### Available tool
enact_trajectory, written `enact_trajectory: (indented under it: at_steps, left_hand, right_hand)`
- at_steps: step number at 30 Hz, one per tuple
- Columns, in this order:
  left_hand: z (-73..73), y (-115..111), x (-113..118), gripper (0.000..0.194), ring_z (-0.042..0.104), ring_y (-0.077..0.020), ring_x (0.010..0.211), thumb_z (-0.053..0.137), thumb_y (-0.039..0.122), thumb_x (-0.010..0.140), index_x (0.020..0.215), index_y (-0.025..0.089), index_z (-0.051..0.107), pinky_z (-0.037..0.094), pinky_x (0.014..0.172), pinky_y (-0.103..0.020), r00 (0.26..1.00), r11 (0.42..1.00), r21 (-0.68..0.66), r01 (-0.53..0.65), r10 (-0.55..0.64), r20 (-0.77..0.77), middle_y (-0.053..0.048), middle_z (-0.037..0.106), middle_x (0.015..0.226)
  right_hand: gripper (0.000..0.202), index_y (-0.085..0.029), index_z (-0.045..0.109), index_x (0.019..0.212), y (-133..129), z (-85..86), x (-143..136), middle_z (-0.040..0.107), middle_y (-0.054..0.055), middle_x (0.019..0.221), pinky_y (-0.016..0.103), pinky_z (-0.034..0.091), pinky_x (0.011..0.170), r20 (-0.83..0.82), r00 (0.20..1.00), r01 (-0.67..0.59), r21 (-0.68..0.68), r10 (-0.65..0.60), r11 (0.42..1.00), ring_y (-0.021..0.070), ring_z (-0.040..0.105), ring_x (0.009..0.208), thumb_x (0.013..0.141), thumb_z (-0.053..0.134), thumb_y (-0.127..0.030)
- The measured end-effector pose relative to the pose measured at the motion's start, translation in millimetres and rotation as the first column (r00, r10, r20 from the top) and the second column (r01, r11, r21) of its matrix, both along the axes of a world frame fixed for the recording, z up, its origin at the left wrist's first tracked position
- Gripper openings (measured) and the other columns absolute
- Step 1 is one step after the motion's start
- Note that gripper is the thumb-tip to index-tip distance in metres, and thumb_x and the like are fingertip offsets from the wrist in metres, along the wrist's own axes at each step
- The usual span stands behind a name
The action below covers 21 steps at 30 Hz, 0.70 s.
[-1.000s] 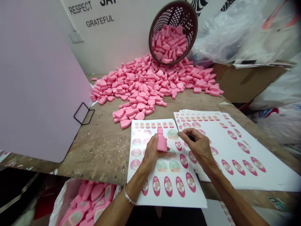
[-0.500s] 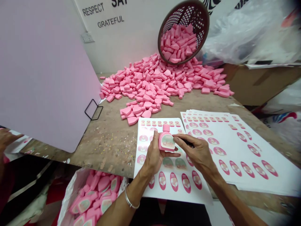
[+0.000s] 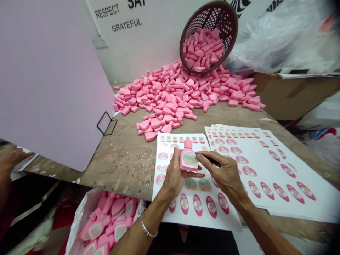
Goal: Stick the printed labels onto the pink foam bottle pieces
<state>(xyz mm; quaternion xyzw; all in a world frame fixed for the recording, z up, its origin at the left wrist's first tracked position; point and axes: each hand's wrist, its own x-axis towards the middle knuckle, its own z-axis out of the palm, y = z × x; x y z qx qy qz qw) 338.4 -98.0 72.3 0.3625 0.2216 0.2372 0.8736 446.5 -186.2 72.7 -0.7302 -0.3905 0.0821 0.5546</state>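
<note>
My left hand (image 3: 174, 175) grips a small pink bottle-shaped piece (image 3: 188, 143) upright, with its front toward me. On that front sits a pale green and cream label (image 3: 189, 159). The fingertips of my right hand (image 3: 221, 171) touch the label's right edge. A slim dark tool (image 3: 213, 162) shows within the right hand's grip; its kind I cannot make out. Under both hands lies a sheet of printed stickers (image 3: 195, 221), with pink ovals along its lower part and green arched ones above them.
More sticker sheets (image 3: 268, 166) lie to the right. A heap of pink pieces (image 3: 170, 88) spreads at the back below a tipped brown basket (image 3: 231, 32). Labelled pieces fill a white bag (image 3: 79, 216) at lower left. A pale panel (image 3: 58, 88) stands left; another person's hand (image 3: 12, 156) is beside it.
The view has shifted very slightly. My two hands and the pink piece keep nearly the same pose. The other person's hand at the left has moved a little to the right.
</note>
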Motion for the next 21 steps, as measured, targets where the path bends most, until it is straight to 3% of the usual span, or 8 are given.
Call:
enact_trajectory:
  at_steps: [7,13,16,18,21]
  left_hand:
    - [-1.1,1.7,-1.3,0.058,0.065,-0.0218,0.075,0.042,0.063,0.087,0.096,0.011,0.067,0.060,0.066,-0.040,1.000,1.000,-0.017,-0.004,0.004,0.005,-0.010,0.066,0.083]
    - [-1.9,3.8,-3.3,0.057,0.066,-0.0237,0.082,0.043,0.062,0.087,0.101,0.011,0.064,0.059,0.069,-0.041,1.000,1.000,-0.018,0.018,-0.018,0.023,-0.012,0.067,0.090]
    - [-2.1,5.0,-5.1,0.047,0.066,-0.0233,0.084,0.054,0.054,0.085,0.101,0.011,0.061,0.060,0.070,-0.039,0.998,0.999,0.031,0.036,-0.038,0.042,-0.011,0.066,0.094]
    - [-2.1,5.7,-6.6,0.037,0.065,-0.0221,0.087,0.063,0.043,0.082,0.105,0.014,0.058,0.060,0.070,-0.037,0.997,0.994,0.099,0.048,-0.054,0.054,-0.010,0.065,0.099]
    - [-2.6,6.4,-9.1,0.036,0.065,-0.0212,0.089,0.066,0.035,0.080,0.108,0.016,0.055,0.060,0.071,-0.035,0.997,0.984,0.166,0.062,-0.070,0.046,-0.009,0.063,0.105]
  right_hand:
    - [0.023,-0.024,0.074,0.092,3.0,-0.6,-2.5,0.073,0.004,0.088,0.030,0.054,0.063,0.023,0.999,0.030,-0.013,-0.030,0.999,0.0181,0.066,0.072,0.078,0.067,-0.041]
    - [0.022,-0.023,0.073,0.090,5.9,1.6,-5.1,0.072,0.003,0.082,0.029,0.053,0.061,0.034,0.998,0.049,-0.001,-0.049,0.999,0.0160,0.065,0.066,0.077,0.068,-0.041]
    - [0.023,-0.023,0.072,0.091,7.1,0.2,-6.1,0.071,0.003,0.080,0.030,0.052,0.061,0.039,0.998,0.049,-0.006,-0.049,0.999,0.0162,0.064,0.064,0.077,0.068,-0.041]
    - [0.024,-0.023,0.071,0.092,7.3,-1.7,-5.0,0.071,0.004,0.083,0.032,0.051,0.064,0.094,0.994,0.056,-0.005,-0.055,0.998,0.0172,0.064,0.066,0.079,0.066,-0.042]
    - [0.026,-0.023,0.070,0.095,7.0,-3.5,1.1,0.071,0.007,0.085,0.038,0.048,0.073,0.304,0.950,0.087,-0.043,-0.070,0.995,0.0204,0.063,0.071,0.081,0.064,-0.043]
